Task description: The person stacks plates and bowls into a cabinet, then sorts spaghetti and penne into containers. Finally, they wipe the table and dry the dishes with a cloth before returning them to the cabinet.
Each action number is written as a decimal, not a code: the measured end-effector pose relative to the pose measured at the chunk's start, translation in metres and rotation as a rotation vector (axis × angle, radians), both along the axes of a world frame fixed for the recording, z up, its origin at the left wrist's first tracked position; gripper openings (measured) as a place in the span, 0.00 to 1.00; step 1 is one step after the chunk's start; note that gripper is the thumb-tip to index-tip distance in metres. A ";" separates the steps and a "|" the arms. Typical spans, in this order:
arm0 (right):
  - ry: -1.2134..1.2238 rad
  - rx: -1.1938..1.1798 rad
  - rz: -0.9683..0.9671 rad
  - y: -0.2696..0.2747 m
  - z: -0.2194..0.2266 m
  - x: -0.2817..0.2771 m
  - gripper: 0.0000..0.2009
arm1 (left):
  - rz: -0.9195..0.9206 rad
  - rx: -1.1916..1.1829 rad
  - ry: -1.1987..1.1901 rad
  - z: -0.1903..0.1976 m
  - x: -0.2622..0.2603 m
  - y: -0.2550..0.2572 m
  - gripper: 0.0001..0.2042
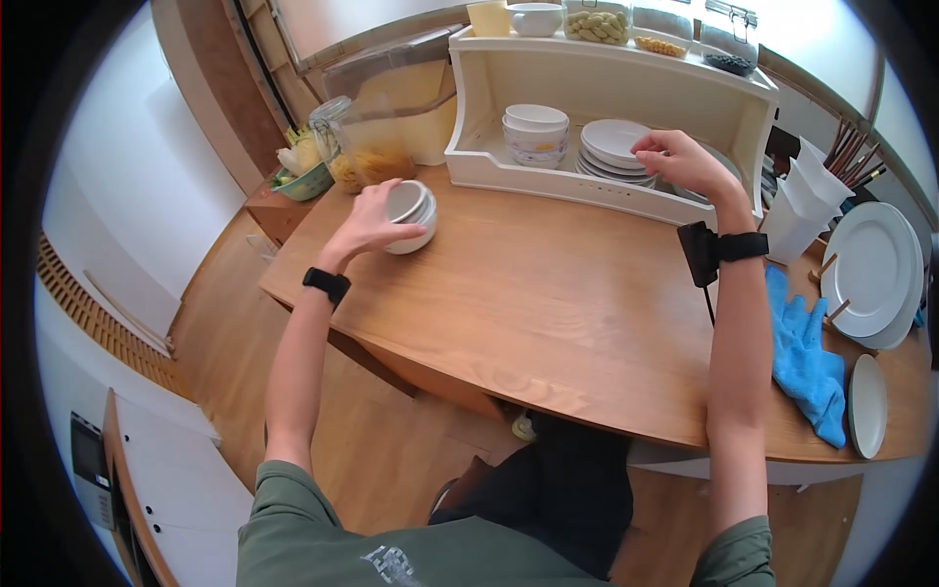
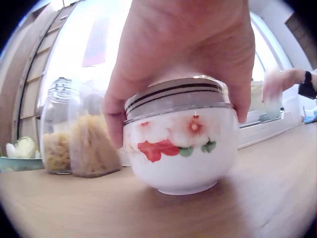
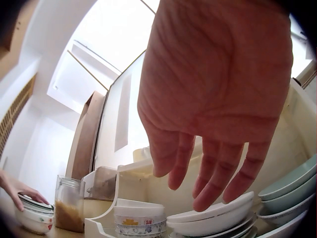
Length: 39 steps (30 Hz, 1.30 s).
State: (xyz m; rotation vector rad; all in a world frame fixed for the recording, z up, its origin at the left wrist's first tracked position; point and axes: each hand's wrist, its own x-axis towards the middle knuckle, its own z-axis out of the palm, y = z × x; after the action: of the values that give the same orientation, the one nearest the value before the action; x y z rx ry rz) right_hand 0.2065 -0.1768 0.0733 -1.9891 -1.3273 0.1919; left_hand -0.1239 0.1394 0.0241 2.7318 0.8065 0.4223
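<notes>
At the left end of the table, my left hand (image 1: 370, 223) grips a small stack of nested bowls (image 2: 185, 171), fingers on one side and thumb on the other. The outer bowl is white with red flowers and green leaves; a bowl with dark bands at its rim sits inside it. Over the shelf, my right hand (image 1: 690, 166) holds nothing, its fingers loosely bent down just above a stack of white plates (image 3: 210, 221). Left of those plates stands another stack of white patterned bowls (image 1: 536, 147). Pale green dishes (image 3: 292, 186) lie to their right.
The cream shelf (image 1: 587, 196) has a raised front lip and jars (image 1: 597, 24) on top. Pasta jars (image 1: 342, 147) stand behind the left hand. At the right are a blue glove (image 1: 807, 357), racked white plates (image 1: 866, 269) and a white utensil holder (image 1: 804, 201).
</notes>
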 end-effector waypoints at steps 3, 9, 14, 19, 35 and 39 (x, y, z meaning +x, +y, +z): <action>0.005 -0.051 0.013 0.003 -0.003 -0.001 0.14 | -0.154 0.046 -0.071 -0.013 0.033 -0.024 0.48; -0.025 -0.105 0.017 0.011 -0.006 -0.004 0.14 | -0.379 -0.032 -0.164 -0.020 0.102 -0.074 0.53; -0.075 -0.114 0.088 0.027 -0.009 -0.030 0.21 | -0.500 -0.173 -0.130 -0.021 0.128 -0.096 0.64; -0.130 -0.334 0.205 0.042 -0.009 -0.073 0.45 | -0.678 -0.600 -0.066 -0.014 0.118 -0.085 0.65; -0.212 -0.098 0.129 0.050 -0.020 -0.072 0.46 | -0.815 -0.631 -0.144 -0.026 0.116 -0.093 0.54; -0.217 0.005 0.049 0.031 0.004 -0.065 0.43 | -0.785 -0.503 -0.268 -0.027 0.119 -0.100 0.45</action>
State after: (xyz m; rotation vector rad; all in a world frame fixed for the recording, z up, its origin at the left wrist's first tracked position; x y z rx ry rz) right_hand 0.1415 -0.1455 0.0771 -2.0192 -1.5108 -0.0054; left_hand -0.0046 0.0398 -0.0034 2.2077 -0.2267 0.3322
